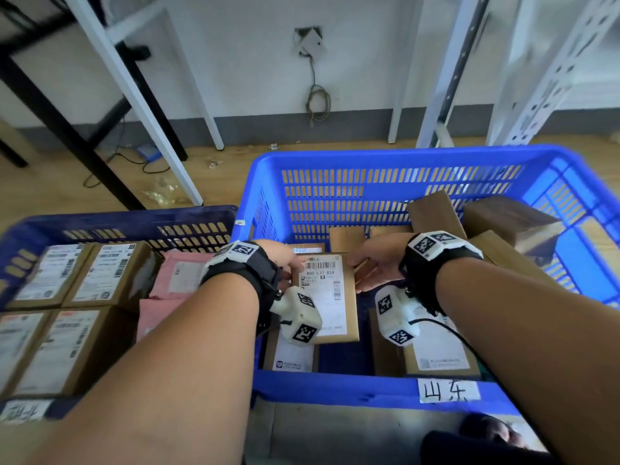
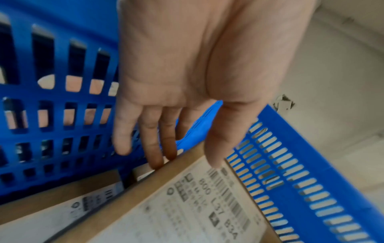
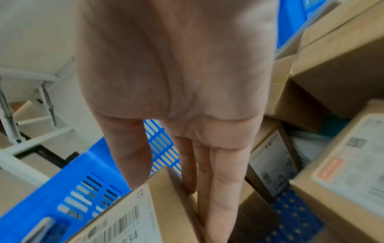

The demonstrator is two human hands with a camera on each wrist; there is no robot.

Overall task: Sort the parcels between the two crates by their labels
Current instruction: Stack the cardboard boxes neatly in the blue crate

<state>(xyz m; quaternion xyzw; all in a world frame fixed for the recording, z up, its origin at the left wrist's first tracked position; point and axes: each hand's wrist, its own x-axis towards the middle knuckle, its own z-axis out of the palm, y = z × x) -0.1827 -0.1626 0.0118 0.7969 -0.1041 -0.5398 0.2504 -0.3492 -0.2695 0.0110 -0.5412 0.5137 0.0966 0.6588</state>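
- Left hand (image 1: 283, 260) and right hand (image 1: 375, 263) clamp a labelled cardboard parcel (image 1: 327, 297) between straight fingers.
- The parcel sits over the bright blue crate (image 1: 335, 387).

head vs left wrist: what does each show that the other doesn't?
Head only: the right hand, the dark blue crate of parcels on the left, and the handwritten tag on the bright blue crate.
Left wrist only: the left hand's palm and its fingertips at the box's edge.
Both: the labelled box marked 800 L37.
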